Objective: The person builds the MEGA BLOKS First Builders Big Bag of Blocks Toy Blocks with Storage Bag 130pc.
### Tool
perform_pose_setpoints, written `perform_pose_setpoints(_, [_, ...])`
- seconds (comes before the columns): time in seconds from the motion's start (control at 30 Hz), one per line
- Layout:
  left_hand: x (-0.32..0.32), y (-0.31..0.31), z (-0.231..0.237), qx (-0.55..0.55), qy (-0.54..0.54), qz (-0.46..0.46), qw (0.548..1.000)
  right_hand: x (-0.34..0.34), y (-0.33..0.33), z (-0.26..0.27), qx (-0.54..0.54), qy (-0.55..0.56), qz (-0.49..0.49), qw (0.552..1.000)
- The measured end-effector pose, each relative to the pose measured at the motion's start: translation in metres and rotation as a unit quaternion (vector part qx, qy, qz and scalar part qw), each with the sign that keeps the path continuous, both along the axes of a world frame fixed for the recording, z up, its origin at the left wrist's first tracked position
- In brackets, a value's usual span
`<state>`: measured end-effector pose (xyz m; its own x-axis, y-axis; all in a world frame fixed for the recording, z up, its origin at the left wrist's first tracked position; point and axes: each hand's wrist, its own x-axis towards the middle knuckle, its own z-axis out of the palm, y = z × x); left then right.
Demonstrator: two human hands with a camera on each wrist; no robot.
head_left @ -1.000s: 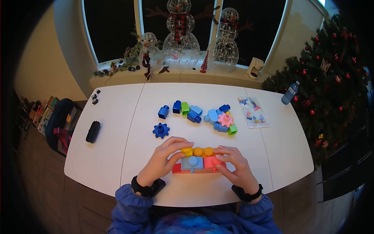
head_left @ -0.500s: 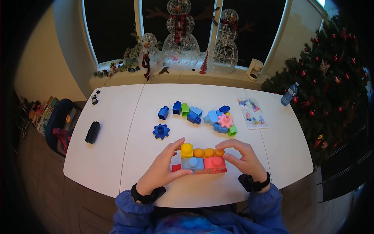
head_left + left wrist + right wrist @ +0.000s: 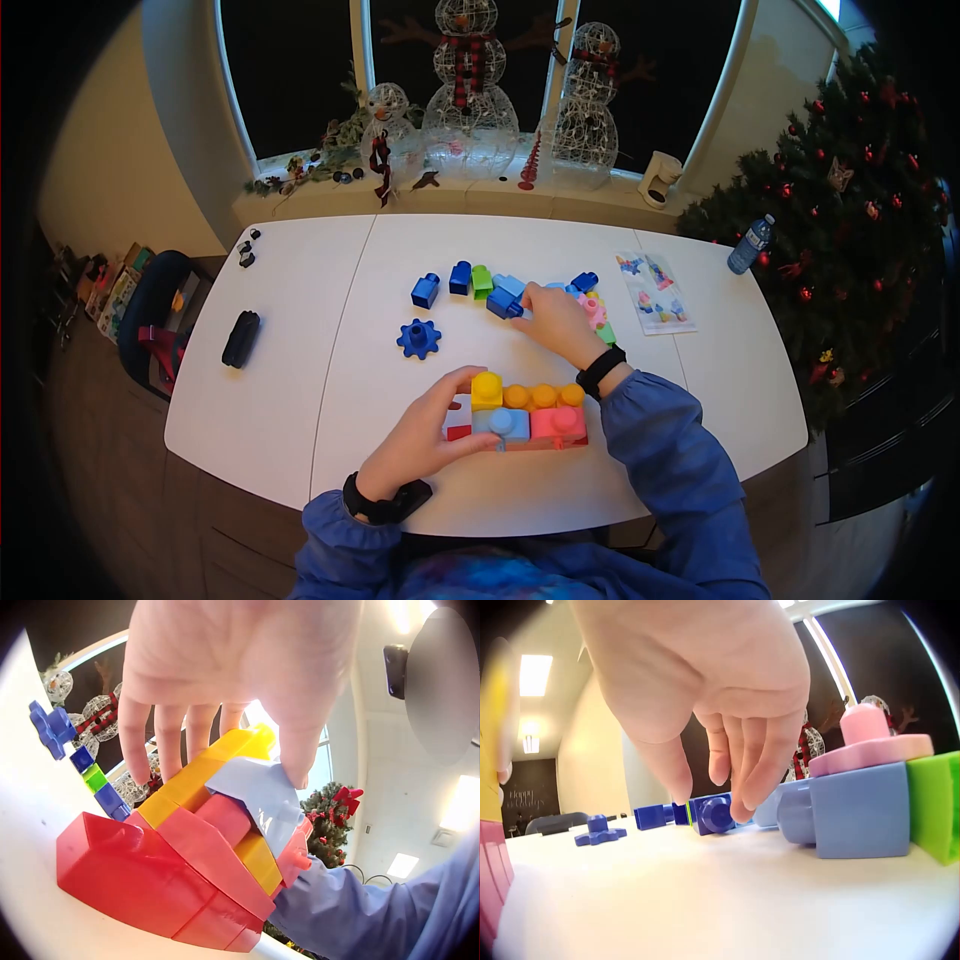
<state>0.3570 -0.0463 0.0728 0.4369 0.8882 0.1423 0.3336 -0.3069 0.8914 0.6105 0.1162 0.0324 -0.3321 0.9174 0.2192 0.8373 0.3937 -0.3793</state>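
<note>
Reaches with the right hand (image 3: 720, 690) over the white surface (image 3: 675, 900), with thumb (image 3: 676, 776) and fingertips (image 3: 742, 808) about a dark blue block (image 3: 718, 815); cannot tell whether touching. Shows a pink gear (image 3: 871, 750) atop a light blue block (image 3: 862, 814), just beside a green block (image 3: 939, 806), and a blue gear (image 3: 600, 834) farther left.

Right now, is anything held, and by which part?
The left hand holds the build by its left end. The right hand is at a dark blue block; whether it grips cannot be told.
</note>
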Motion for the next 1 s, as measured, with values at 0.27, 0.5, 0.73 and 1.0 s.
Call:
perform_pose_setpoints(0.27, [-0.001,0.002,-0.002,-0.007,-0.006,-0.004,1.000,-0.005,0.010,-0.003,-0.038,0.084,0.007,0.996])
perform_pose_setpoints(0.5, [-0.001,0.003,-0.001,-0.008,-0.011,-0.010,1.000,0.002,-0.020,0.047,-0.047,0.216,0.073,0.973])
perform_pose_setpoints(0.73, [0.000,0.001,-0.001,-0.006,-0.014,-0.004,1.000,0.012,-0.078,0.111,-0.117,0.225,0.171,0.952])
perform_pose_setpoints(1.0, [-0.002,0.003,-0.006,0.017,-0.022,-0.008,1.000,0.007,-0.115,0.121,-0.100,0.212,0.222,0.946])
